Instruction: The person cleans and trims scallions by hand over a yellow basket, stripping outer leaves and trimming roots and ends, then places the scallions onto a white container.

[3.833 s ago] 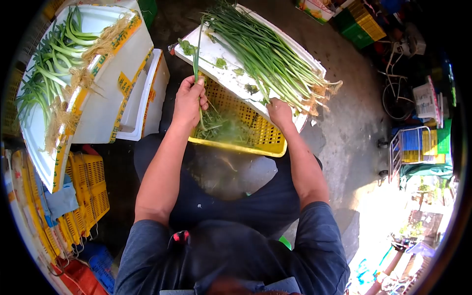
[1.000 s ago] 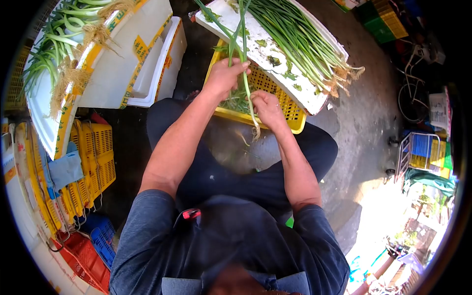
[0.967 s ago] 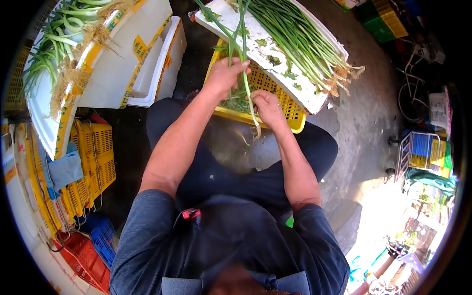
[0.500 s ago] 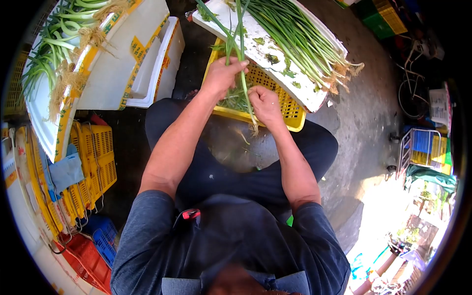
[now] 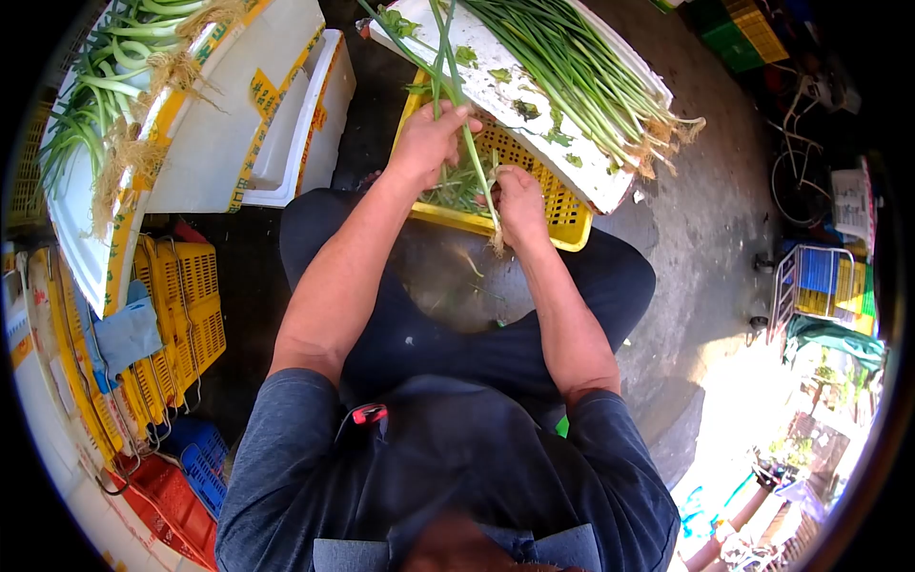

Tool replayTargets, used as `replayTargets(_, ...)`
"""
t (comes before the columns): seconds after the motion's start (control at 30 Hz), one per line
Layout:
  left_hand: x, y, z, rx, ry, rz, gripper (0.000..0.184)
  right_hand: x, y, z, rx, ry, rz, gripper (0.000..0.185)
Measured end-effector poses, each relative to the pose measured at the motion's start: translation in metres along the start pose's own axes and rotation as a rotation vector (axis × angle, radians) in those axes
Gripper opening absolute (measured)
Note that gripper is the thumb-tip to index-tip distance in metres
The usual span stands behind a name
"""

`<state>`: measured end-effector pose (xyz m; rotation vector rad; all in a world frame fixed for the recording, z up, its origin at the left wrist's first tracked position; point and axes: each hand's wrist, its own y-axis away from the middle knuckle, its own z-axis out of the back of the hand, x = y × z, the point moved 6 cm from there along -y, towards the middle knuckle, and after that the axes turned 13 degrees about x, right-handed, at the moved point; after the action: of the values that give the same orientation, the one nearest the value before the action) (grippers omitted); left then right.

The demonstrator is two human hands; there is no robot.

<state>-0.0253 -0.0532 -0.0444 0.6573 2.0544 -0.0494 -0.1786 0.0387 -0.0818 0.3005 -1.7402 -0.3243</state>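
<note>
the left hand (image 5: 434, 143) grasps a couple of green onion stalks (image 5: 472, 153) over the yellow basket (image 5: 564, 236), leaves pointing far and the roots of one hanging near. the right hand (image 5: 521, 205) is beside that stalk's lower end, fingers curled; whether they pinch a strip of it, i cannot tell from this view. trimmings (image 5: 459, 195) lie inside the basket. just beyond, a white foam board (image 5: 593, 170) bears a pile of green onions (image 5: 562, 81), roots to the right; more rooted greens (image 5: 119, 71) lie far left.
</note>
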Motion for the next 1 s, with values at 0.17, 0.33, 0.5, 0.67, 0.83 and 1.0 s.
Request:
replayTargets(0.17, 0.000, -0.001, 0.017, -0.119, 0.034, -0.041, 0.015, 0.022, 0.015, -0.002, 0.021, -0.369, 0.170, 0.015)
replayTargets(0.33, -0.006, -0.001, 0.026, -0.170, 0.109, -0.092, 0.014, 0.043, 0.050, -0.009, 0.190, -0.527, 0.271, 0.015)
replayTargets(0.5, -0.008, -0.002, 0.040, -0.245, 0.124, -0.113, 0.014, 0.050, 0.077, 0.007, 0.207, -0.559, 0.311, 0.014)
replayTargets(0.67, -0.016, 0.000, 0.049, -0.314, 0.069, -0.162, 0.016, 0.064, 0.091, 0.042, 0.047, -0.259, 0.330, 0.018)
replayTargets(0.83, -0.013, 0.000, 0.036, -0.227, 0.031, -0.133, 0.020, 0.053, 0.051, 0.065, -0.143, 0.411, 0.174, 0.031)
replayTargets(1.0, -0.012, 0.000, 0.036, -0.217, 0.026, -0.123, 0.021, 0.053, 0.035, 0.038, -0.101, 0.738, 0.254, 0.033)
